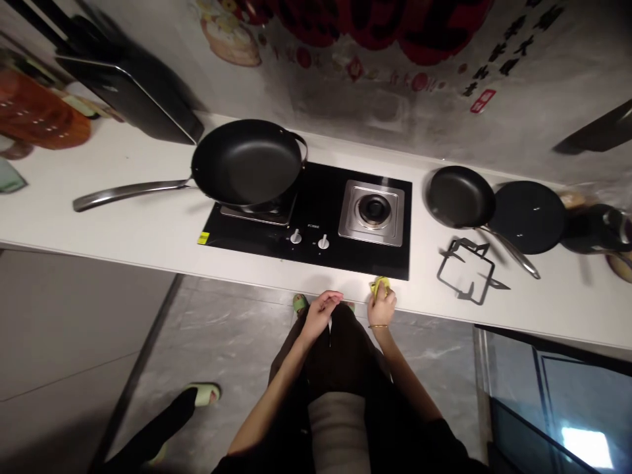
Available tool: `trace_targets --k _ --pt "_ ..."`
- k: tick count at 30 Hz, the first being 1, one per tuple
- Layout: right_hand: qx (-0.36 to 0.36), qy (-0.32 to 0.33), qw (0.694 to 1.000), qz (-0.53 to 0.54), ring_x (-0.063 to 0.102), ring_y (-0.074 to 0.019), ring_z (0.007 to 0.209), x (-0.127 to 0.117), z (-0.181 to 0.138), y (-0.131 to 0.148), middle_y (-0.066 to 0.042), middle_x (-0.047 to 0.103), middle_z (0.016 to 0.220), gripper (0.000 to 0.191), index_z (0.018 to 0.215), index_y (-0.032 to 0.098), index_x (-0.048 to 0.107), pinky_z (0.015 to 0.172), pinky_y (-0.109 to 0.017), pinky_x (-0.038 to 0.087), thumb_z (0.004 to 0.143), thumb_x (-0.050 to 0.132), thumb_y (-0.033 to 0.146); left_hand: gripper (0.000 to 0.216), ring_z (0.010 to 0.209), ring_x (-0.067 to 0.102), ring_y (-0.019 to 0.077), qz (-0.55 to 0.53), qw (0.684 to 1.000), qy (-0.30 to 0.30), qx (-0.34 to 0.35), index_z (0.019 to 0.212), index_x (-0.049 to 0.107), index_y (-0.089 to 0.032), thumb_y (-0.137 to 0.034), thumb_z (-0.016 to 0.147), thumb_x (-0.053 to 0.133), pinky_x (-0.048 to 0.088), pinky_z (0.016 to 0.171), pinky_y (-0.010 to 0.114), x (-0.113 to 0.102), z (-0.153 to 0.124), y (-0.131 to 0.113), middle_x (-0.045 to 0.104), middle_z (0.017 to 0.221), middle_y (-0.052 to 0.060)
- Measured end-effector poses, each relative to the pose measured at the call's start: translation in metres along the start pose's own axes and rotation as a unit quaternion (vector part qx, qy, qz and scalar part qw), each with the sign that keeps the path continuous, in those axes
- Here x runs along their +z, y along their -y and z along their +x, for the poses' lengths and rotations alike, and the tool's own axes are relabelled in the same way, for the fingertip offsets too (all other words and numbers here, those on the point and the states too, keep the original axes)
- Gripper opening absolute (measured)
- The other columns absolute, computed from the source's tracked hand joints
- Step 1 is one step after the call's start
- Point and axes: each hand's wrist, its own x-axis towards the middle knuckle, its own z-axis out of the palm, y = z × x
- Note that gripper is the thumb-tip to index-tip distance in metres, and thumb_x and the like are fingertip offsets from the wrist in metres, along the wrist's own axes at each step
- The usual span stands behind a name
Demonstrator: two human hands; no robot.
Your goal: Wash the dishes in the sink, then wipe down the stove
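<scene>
My right hand (382,308) is closed on a yellow cloth (379,287), pressed to the white countertop (276,268) by the front right corner of the black gas cooktop (328,197). In front of the counter edge, my left hand (322,312) hangs with its fingers loosely stretched out and nothing visible in them. The right burner (374,210) is bare of its grate. Over the left burner sits a large black wok (249,161), its steel handle pointing left. Two white knobs (295,236) stand at the cooktop's front.
Right of the cooktop lies a pan support (467,271), with a small frying pan (460,197) and a round black lid-like disc (530,217) behind it. A black utensil holder (133,92) and orange container (42,112) stand at left. Another person's slippered foot (205,394) is on the floor.
</scene>
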Motion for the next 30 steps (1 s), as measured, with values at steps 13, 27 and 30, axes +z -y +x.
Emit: trace_targets --k 13,27,30 --pt "-0.135 0.127 0.953 0.241 0.059 -0.0233 0.098 0.079 -0.036 0.248 -0.013 0.057 0.111 0.048 0.126 0.017 0.065 0.087 -0.037 0.053 0.080 0.054 0.018 0.026 0.089 0.067 0.0198 0.032 0.995 -0.086 0.024 0.096 0.071 -0.018 -0.041 0.088 0.061 0.051 0.089 0.034 -0.170 -0.007 -0.010 0.074 0.094 0.006" --pt "-0.059 0.029 0.996 0.057 0.051 -0.0259 0.102 0.056 0.038 0.232 -0.015 0.056 0.116 0.049 0.127 0.015 0.064 0.092 -0.040 0.046 0.080 0.051 0.014 0.040 0.124 0.052 0.0274 0.421 0.866 0.013 0.270 0.129 0.062 -0.019 -0.017 0.091 0.050 0.042 0.108 0.047 -0.171 0.079 -0.019 0.059 0.139 0.009" --pt "-0.052 0.052 0.996 0.049 0.051 -0.0252 0.099 0.068 0.023 0.255 -0.015 0.055 0.110 0.046 0.130 0.014 0.062 0.087 -0.037 0.047 0.086 0.048 0.018 0.043 0.129 0.048 0.0297 0.409 0.875 0.023 0.258 0.131 0.061 -0.018 -0.017 0.090 0.050 0.039 0.110 0.050 -0.173 0.076 -0.012 0.056 0.143 0.011"
